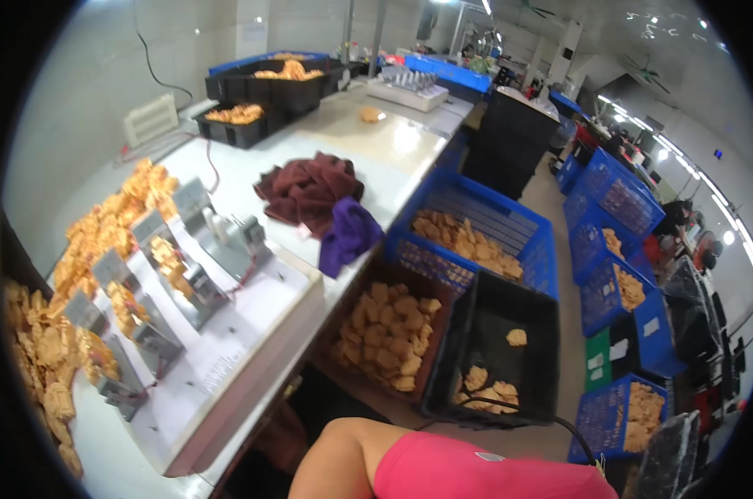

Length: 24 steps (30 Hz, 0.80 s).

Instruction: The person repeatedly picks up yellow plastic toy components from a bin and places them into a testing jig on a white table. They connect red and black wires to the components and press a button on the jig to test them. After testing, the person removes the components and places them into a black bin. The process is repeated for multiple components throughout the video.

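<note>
Neither of my hands shows. A bare bent limb (340,453) and pink cloth (476,470) of my clothing fill the lower edge. Nearest on the white table stands a low white bench fixture (227,366) with several metal clamp stations (227,245) in a row. Some stations have orange-tan moulded pieces (170,264) on them. Behind and left of the fixture lies a long heap of similar tan pieces (114,220). A crumpled maroon cloth (314,191) and a purple cloth (349,235) lie at the table's right edge.
Beside the table stand a brown bin (443,308) of tan pieces, a black crate (538,333) with a few pieces, and a blue crate (547,241). Black bins (289,91) stand farther back on the table. More blue crates (588,312) line the right side.
</note>
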Available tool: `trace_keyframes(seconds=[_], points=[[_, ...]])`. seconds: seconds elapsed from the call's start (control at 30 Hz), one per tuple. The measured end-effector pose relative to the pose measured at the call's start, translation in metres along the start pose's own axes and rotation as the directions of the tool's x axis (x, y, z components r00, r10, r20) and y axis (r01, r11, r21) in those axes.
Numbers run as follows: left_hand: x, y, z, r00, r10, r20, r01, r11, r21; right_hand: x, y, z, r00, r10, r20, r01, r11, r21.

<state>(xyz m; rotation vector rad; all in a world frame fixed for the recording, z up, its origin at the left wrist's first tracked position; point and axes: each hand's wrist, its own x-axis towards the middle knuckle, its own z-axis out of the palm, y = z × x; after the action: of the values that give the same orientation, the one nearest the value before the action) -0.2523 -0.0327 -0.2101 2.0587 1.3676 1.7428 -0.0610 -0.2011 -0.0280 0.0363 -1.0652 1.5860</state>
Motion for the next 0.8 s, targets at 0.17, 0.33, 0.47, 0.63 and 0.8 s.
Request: trace_keyframes(seconds=[0.17,0.33,0.47,0.63,0.8], points=[[0.012,0.015,-0.007,0.997,0.022,-0.073,-0.026,0.997,-0.067,0.005,0.002,0.009,0.981,0.130,-0.142,-0.127,0.991,0.028],[0.016,-0.038,-0.018,0.999,-0.007,0.049,0.009,0.998,-0.058,-0.030,-0.011,-0.015,0.836,0.144,-0.530,-0.160,0.987,0.016],[0.020,-0.058,-0.002,0.976,0.054,0.213,-0.055,0.998,-0.002,-0.092,-0.030,-0.024,0.692,-0.148,-0.707,-0.079,0.957,-0.277],[0.026,-0.054,-0.009,0.962,0.021,0.272,-0.056,0.991,0.121,-0.111,-0.051,-0.031,0.699,-0.379,-0.607,-0.010,0.843,-0.538],[0.021,-0.056,-0.011,0.970,0.037,0.239,-0.051,0.997,0.052,-0.097,-0.063,-0.042,0.694,-0.393,-0.603,-0.011,0.832,-0.554]])
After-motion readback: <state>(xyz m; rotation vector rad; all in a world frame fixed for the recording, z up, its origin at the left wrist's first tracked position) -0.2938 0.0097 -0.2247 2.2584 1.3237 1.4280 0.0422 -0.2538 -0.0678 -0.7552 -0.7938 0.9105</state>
